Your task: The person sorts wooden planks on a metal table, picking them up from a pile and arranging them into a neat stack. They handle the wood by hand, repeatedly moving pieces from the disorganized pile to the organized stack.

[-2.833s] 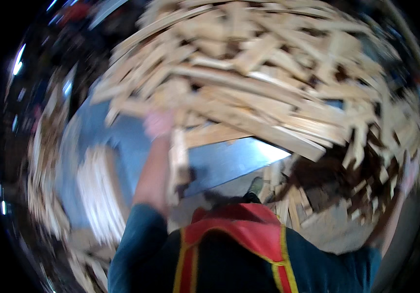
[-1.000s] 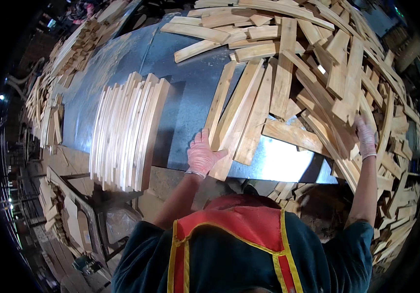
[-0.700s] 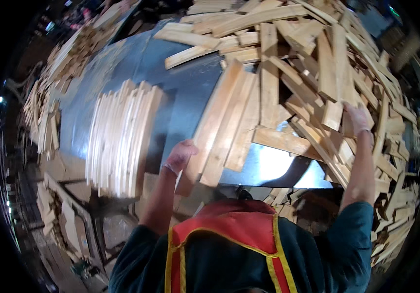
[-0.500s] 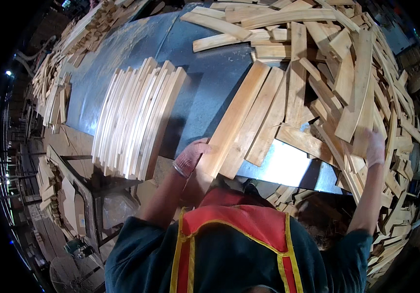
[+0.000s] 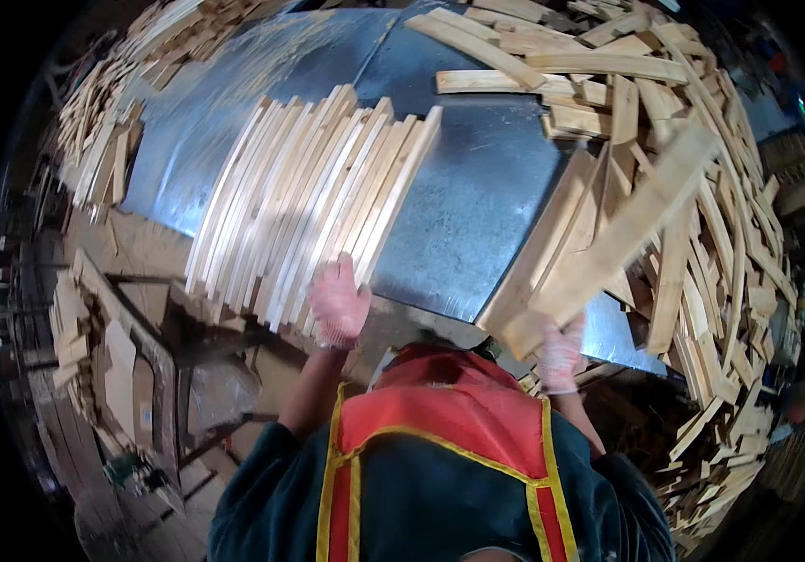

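One long, flat, pale wooden board (image 5: 622,234), slanting across a loose pile of wooden boards (image 5: 672,276); near end pinched in the grip of the gloved right hand (image 5: 561,356). One gloved left hand (image 5: 339,304), fingers spread at a row of pale wooden strips (image 5: 299,206) on the blue-grey metal counter (image 5: 487,206). One dark angular frame (image 5: 167,403), lower left; contents unclear.

on the table (image 5: 482,211), slats (image 5: 313,211) lie left of heaped boards (image 5: 608,64)

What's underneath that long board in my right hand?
Beneath the long board, other boards and the blue-grey tabletop show past its edges; whatever lies directly under its middle is covered.
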Tool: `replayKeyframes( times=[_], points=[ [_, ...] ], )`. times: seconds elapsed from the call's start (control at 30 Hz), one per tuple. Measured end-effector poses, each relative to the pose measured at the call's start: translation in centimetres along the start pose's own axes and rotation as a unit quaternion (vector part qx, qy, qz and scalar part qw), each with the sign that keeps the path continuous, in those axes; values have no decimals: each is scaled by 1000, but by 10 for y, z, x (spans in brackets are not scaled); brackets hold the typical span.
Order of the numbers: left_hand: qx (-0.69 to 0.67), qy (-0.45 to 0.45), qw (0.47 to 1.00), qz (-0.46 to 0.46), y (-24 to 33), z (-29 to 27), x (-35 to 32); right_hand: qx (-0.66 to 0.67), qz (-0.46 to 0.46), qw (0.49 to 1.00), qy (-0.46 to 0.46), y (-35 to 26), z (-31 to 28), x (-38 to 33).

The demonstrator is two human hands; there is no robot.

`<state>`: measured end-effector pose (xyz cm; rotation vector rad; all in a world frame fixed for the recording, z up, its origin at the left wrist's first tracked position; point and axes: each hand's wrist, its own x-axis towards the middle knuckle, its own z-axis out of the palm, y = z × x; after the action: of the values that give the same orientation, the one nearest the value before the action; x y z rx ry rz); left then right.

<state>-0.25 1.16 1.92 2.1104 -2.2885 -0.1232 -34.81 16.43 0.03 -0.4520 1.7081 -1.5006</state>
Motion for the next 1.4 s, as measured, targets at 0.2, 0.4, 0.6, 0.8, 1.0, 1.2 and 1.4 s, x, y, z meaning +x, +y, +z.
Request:
replayKeyframes(
  times=[0.2, 0.4, 0.6, 0.8, 1.0, 1.2, 1.4],
  points=[
    [-18, 164, 982, 89, -7, 11, -11, -410, -55, 897, -155, 30, 115, -12],
    [30, 38, 990, 129, 38, 25, 19, -418, 28, 698, -581, 11, 192, 8],
    [144, -44, 988, 31, 35, 24, 22, -516, -284, 797, -136, -73, 12, 113],
    [26, -136, 967, 215, 147, -1, 29, -760, -41, 644, -76, -92, -139, 162],
    [-776, -469, 406, -113, 243, 58, 18, 0, 91, 961, -260, -101, -90, 147],
    [-766, -419, 462, -156, 229, 104, 67, 461, 43, 881, -99, -162, -125, 252],
    [-744, -279, 590, -142, 202, 104, 92, 388, 28, 916, -95, -169, -105, 293]
  ],
)
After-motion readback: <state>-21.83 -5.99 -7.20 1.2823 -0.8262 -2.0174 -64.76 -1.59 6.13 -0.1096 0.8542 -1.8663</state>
